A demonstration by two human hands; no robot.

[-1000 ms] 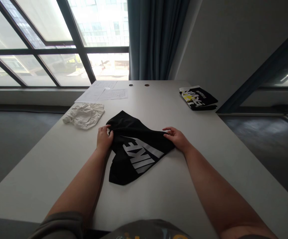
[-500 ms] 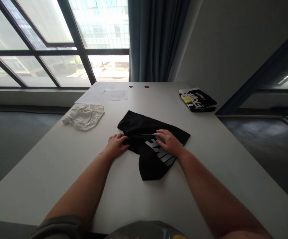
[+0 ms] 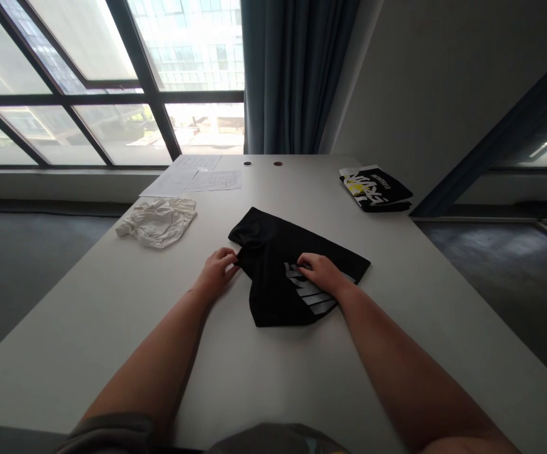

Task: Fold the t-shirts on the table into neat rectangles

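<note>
A black garment (image 3: pixel 273 287) with large silver-grey lettering lies folded over on the white table (image 3: pixel 235 378), right in front of me. Its folds hide whether it is a shirt or shorts. My left hand (image 3: pixel 216 271) pinches the garment's left edge between thumb and fingers. On the print, my right hand (image 3: pixel 320 271) has its fingers curled and gathers the cloth, so part of the lettering is bunched and covered. The far layer of the garment lies flat, reaching a corner at the right.
A crumpled white cloth (image 3: pixel 159 222) lies at the left edge, with printed paper sheets (image 3: pixel 214 181) behind it. At the far right rests a folded black garment (image 3: pixel 391 183) with white and yellow print. Two cable holes sit near the back edge, below a blue curtain (image 3: pixel 292 75).
Both hands have closed on the garment. The near layer is pulled up and left, its lower corner shifting away from me, and the lettering is now bunched under my right hand.
</note>
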